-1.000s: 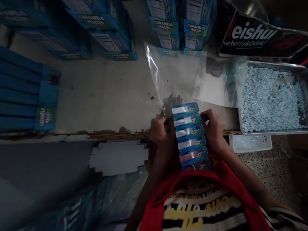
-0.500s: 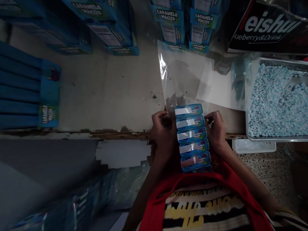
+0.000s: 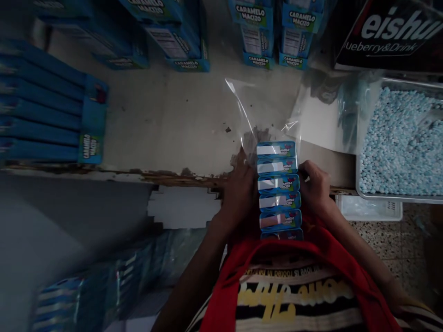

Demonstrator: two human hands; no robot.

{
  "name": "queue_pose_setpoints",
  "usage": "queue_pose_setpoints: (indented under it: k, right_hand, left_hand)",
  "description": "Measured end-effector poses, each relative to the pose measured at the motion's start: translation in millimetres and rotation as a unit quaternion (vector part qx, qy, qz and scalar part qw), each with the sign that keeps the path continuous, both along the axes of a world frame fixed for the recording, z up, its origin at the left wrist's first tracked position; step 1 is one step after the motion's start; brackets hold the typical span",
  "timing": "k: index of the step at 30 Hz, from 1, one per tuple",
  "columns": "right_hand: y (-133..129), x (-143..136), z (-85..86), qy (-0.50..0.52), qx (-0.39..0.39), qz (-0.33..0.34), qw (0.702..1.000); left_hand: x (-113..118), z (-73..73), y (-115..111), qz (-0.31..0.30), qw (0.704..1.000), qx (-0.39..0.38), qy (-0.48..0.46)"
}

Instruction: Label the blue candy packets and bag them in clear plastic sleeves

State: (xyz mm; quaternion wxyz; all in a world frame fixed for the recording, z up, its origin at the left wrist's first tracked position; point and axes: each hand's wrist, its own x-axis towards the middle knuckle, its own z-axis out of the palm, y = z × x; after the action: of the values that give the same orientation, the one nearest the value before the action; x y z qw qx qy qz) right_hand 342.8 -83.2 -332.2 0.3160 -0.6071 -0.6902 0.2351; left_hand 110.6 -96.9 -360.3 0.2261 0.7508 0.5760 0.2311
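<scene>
A column of several blue candy tins (image 3: 278,184) lies at the table's front edge against the red apron. A clear plastic bag (image 3: 265,103) surrounds the tins and spreads beyond them over the table. On the left side of the column is my left hand (image 3: 240,184), its fingers extended forward beside the bag. My right hand (image 3: 315,184) is at the right side with its fingertips pinched at the bag's edge.
Blue display boxes stand at the back (image 3: 187,41) and left (image 3: 92,124). On the right are a metal tray (image 3: 398,198) of small light-blue candies and a black box (image 3: 391,37). Below the edge sits a white basket (image 3: 370,210).
My left hand has gone from curled to stretched forward along the bag. The bag's far end has narrowed and shifted. The camera view has moved slightly.
</scene>
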Motion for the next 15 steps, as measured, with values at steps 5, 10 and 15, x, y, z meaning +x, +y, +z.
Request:
queue_pose_setpoints:
  k: [5, 10, 15]
  right_hand:
    - [-27, 11, 2.0, -0.001, 0.033, -0.005, 0.999]
    - [-61, 26, 6.5, -0.004, 0.072, 0.019, 0.997]
    - [-84, 41, 7.1, 0.008, 0.063, 0.07, 0.996]
  left_hand:
    - [-3, -0.2, -8, -0.081, 0.996, 0.031, 0.026]
    - [-4, 13.7, -34, -0.119, 0.984, 0.023, 0.127]
    - [5, 18.4, -66, -0.08, 0.982, 0.118, 0.125]
